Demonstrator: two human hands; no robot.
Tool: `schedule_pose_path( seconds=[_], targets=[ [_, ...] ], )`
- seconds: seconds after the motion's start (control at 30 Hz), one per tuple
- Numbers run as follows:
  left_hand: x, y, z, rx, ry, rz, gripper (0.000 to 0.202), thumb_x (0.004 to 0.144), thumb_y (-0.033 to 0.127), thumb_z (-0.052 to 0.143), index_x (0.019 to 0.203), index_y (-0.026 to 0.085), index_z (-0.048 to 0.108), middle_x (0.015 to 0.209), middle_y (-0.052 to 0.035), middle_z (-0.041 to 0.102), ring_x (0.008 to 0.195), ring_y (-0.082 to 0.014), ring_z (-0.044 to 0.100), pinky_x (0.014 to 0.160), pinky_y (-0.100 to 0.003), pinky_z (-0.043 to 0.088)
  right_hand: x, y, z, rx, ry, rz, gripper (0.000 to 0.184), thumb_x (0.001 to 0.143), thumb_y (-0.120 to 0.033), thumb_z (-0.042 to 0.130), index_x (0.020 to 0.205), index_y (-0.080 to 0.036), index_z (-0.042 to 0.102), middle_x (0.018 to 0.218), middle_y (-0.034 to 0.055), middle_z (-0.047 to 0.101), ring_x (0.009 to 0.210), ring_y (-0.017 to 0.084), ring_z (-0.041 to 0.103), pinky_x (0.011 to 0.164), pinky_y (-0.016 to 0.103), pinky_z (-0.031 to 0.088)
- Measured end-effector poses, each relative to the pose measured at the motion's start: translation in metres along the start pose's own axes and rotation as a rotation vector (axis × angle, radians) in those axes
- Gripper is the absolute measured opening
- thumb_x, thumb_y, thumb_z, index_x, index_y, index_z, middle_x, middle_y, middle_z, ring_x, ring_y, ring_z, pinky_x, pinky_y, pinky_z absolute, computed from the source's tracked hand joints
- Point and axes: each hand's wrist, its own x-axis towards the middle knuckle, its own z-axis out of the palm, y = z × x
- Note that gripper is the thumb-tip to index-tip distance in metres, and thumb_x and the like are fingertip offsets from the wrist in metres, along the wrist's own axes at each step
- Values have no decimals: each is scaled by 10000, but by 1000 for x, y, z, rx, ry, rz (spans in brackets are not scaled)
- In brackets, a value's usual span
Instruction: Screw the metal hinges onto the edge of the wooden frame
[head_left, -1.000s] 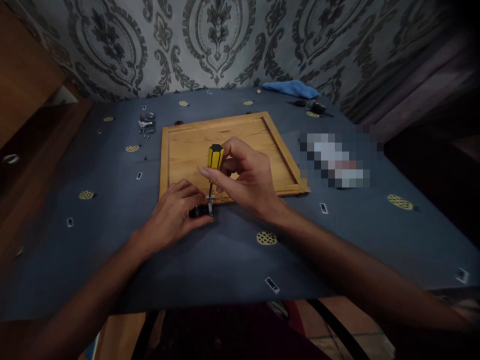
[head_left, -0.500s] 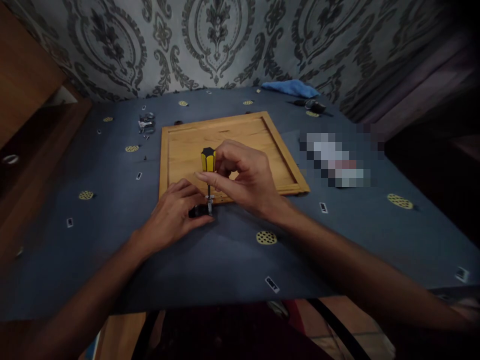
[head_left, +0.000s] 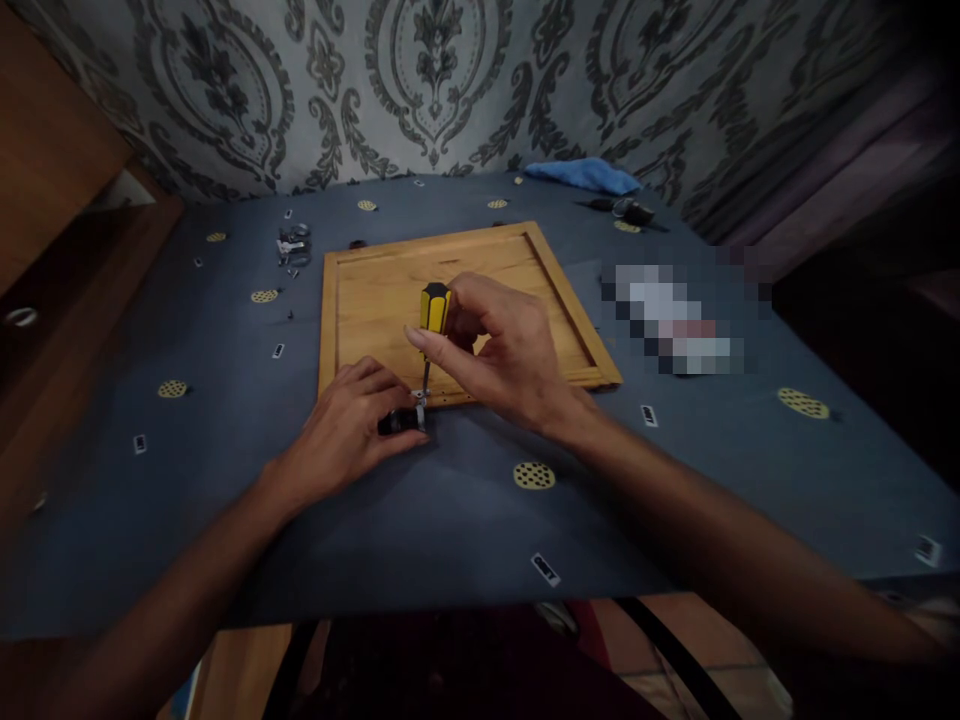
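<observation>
A yellow and black screwdriver (head_left: 434, 312) stands nearly upright, slightly tilted, with its handle pinched between the thumb and fingers of my right hand (head_left: 514, 350). Its shaft points down at the near edge of a framed wooden panel (head_left: 420, 275). There, my left hand (head_left: 352, 410) grips a small black-and-silver fitting (head_left: 405, 420) between thumb and fingers, against that edge. The fitting's exact kind is unclear, being partly covered by my fingers. Whether the tip sits in a screw is too small to tell.
Small metal and dark fittings (head_left: 293, 242) lie left of the panel, with tiny loose pieces near them. A blue cloth (head_left: 585, 176) and a dark tool (head_left: 626, 210) are at the back right. A blurred-out object (head_left: 671, 315) lies on the right of the patterned tablecloth (head_left: 450, 540).
My right hand and the screwdriver handle have shifted slightly right and up, and the screwdriver tilts a little more. My left hand stays on the fitting.
</observation>
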Motion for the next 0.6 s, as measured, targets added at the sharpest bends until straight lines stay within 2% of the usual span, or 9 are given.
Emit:
schedule_pose_path(
  seconds=[0.17, 0.43, 0.6],
  targets=[
    [0, 1, -1, 4, 3, 16, 250, 942, 442, 783, 1002, 200, 762, 990, -58, 775, 983, -270, 650, 873, -426, 531, 1, 0, -1, 27, -19, -13, 408, 964, -370, 722, 741, -250, 401, 678, -46, 473, 618, 136, 468, 629, 313, 399],
    [1, 1, -1, 27, 0, 14, 242, 940, 435, 789, 988, 205, 733, 959, -45, 764, 963, -261, 644, 861, -411, 522, 3, 4, -1, 18, -66, -41, 392, 999, -408, 677, 764, -252, 405, 700, -34, 486, 646, 150, 480, 639, 322, 400],
    [1, 2, -2, 12, -6, -75, 272, 910, 430, 811, 946, 211, 653, 908, -32, 700, 901, -250, 643, 799, -391, 526, 3, 5, -2, 28, -68, -44, 422, 993, -418, 683, 750, -254, 378, 698, -31, 485, 669, 159, 501, 649, 326, 401]
  ],
)
